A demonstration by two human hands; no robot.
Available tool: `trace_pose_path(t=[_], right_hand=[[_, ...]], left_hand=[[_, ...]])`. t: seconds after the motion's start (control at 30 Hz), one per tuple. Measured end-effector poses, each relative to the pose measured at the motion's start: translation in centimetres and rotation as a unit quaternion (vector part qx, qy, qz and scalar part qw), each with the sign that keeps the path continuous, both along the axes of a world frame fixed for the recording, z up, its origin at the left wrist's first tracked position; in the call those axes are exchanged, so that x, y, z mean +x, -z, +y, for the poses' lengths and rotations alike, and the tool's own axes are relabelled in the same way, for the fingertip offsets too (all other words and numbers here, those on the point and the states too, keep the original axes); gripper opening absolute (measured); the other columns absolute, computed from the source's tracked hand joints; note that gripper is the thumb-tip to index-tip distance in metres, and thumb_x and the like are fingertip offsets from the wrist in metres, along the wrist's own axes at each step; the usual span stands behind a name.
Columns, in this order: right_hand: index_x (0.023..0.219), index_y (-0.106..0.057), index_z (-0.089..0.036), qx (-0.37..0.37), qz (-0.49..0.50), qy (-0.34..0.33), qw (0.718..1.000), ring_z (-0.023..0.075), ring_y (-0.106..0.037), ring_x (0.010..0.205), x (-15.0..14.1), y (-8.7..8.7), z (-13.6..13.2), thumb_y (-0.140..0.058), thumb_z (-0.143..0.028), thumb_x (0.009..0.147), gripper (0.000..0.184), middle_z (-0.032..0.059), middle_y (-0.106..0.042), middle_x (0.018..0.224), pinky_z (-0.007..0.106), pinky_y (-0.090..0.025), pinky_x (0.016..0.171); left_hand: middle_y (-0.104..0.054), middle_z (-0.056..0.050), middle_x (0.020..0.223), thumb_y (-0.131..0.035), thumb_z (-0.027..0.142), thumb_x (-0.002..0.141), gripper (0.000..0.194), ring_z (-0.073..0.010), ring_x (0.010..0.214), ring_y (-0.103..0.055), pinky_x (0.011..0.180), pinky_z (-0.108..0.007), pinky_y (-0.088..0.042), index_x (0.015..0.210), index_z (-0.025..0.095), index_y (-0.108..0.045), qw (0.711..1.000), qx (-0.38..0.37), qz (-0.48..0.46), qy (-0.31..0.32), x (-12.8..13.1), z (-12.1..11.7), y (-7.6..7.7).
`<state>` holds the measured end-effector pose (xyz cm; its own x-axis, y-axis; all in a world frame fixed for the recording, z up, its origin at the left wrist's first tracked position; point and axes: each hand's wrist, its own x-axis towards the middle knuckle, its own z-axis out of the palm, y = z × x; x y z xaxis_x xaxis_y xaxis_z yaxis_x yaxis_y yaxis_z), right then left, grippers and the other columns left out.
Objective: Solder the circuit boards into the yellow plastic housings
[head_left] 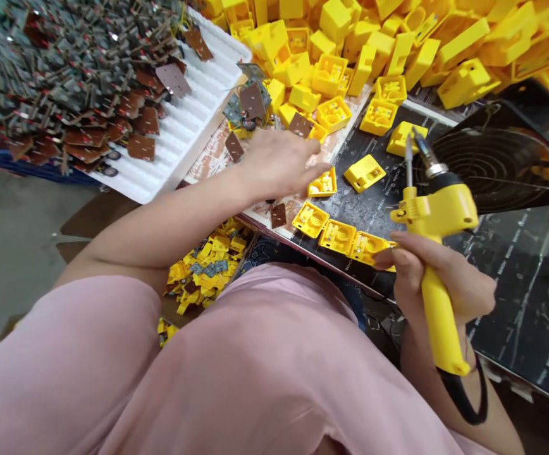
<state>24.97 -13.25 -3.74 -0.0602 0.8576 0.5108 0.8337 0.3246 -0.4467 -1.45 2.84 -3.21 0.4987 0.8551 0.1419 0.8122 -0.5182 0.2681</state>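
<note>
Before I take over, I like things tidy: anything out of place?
One small brown circuit board lies by the near edge of the black-topped worktable, apart from the heaped green-and-brown boards, as if dropped.

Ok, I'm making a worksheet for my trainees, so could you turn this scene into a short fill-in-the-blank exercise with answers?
The right hand grips a soldering gun whose handle is ____.
Some circuit boards lie on a ridged foam sheet that is ____.
The hand nearer that sheet is the ____ one.
The person's shirt is ____.

Answers: yellow; white; left; pink
</note>
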Motion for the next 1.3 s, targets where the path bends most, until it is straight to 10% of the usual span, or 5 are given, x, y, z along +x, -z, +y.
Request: trace_pose_path(t=[0.27,0.5,0.7,1.0,1.3], right_hand=[[0.101,-0.072,-0.026,0.126,-0.028,-0.082,0.988,0.0172,-0.081,0.068,-1.0,-0.7,1.5,-0.080,-0.019,0.093,0.014,-0.0026,-0.085,0.087,0.020,-0.063,0.067],[0.115,-0.070,-0.028,0.091,-0.022,-0.085,0.992,0.0204,-0.082,0.072,-0.4,1.0,2.9,-0.083,-0.024,0.091,0.028,0.0028,-0.086,0.105,0.024,-0.063,0.063],[0.120,-0.064,-0.026,0.081,-0.099,-0.094,0.987,0.0173,-0.080,0.075,-2.7,0.5,5.5,-0.075,-0.047,0.100,0.032,0.0047,-0.084,0.105,0.023,-0.053,0.061],[0.128,-0.070,-0.024,-0.107,-0.250,-0.038,0.961,0.0178,-0.070,0.068,-7.2,-0.7,9.4,-0.070,-0.052,0.099,0.040,0.0090,-0.081,0.107,0.029,-0.021,0.053],[0.137,-0.058,-0.028,-0.149,-0.042,-0.212,0.965,0.0183,-0.074,0.083,-8.1,0.4,11.0,-0.071,-0.032,0.095,0.044,0.0014,-0.077,0.106,0.027,-0.052,0.070]], left_hand=[[-0.073,-0.009,0.082,-0.062,0.042,0.096,0.035,-0.0372,0.100,-0.078,0.087,-0.047,-0.057,0.087,0.014,-0.078,0.992,-0.005,0.129,-0.014,3.1,-0.2,-0.9],[-0.080,-0.006,0.096,-0.049,0.042,0.106,0.041,-0.0192,0.088,-0.069,0.087,-0.037,-0.054,0.104,0.017,-0.081,0.990,0.028,0.060,-0.123,-5.3,-1.2,-6.7],[-0.078,-0.011,0.097,-0.051,0.037,0.099,0.035,-0.0314,0.104,-0.072,0.087,-0.045,-0.055,0.100,0.021,-0.083,0.986,0.056,0.136,-0.076,-10.6,-1.6,-3.3],[-0.078,-0.004,0.116,-0.047,0.016,0.101,0.028,-0.0255,0.124,-0.068,0.107,-0.042,-0.051,0.110,0.024,-0.072,0.974,0.047,0.172,0.141,-9.3,-2.3,0.0],[-0.076,-0.001,0.087,-0.053,0.033,0.091,0.024,-0.0194,0.089,-0.072,0.094,-0.036,-0.055,0.095,0.021,-0.073,0.991,-0.116,-0.023,0.056,-9.3,-3.1,-1.4]])
